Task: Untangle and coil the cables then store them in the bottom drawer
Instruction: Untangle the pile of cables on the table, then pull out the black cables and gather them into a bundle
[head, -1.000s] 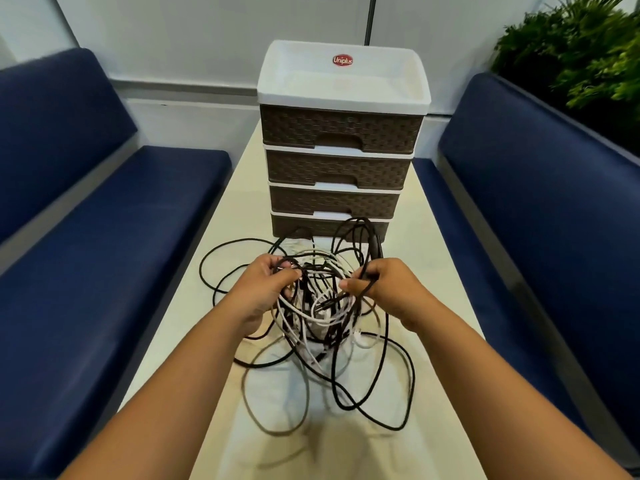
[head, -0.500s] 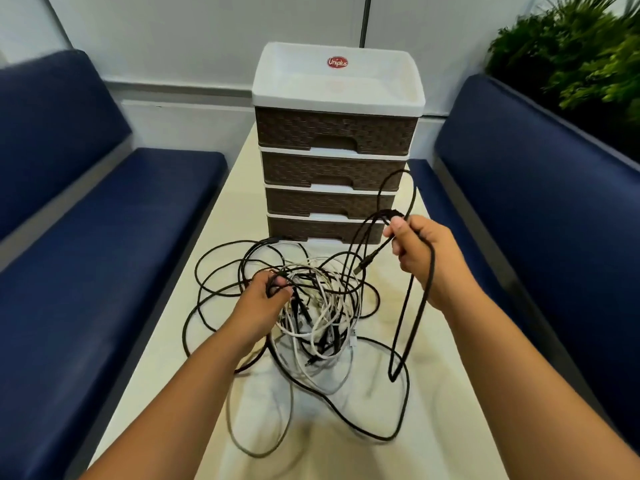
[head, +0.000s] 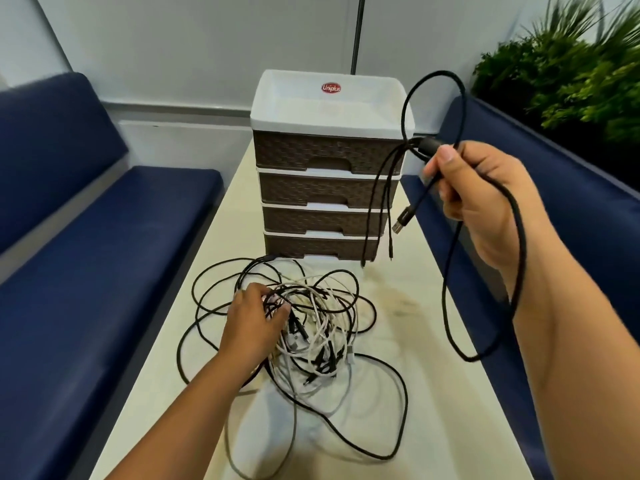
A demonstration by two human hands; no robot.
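Observation:
A tangle of black and white cables (head: 311,327) lies on the pale table (head: 433,393) in front of a drawer unit (head: 329,188) with several brown drawers, all closed; the bottom drawer (head: 318,245) is the lowest. My right hand (head: 485,199) is raised to the right of the unit and grips a black cable (head: 516,258). Its loops hang down past my wrist and rise above my hand. Its USB plug and thin ends dangle beside the drawers. My left hand (head: 252,323) rests on the left of the tangle, fingers curled into the strands.
Blue cushioned benches (head: 86,271) run along both sides of the narrow table. A green plant (head: 571,71) stands behind the right bench. The unit's white top tray (head: 332,105) holds nothing. Loose black loops spread to the table's left edge and toward me.
My right hand has lifted the black cable up and to the right, pulling it free of the tangle. My left hand stays on the pile, holding it down.

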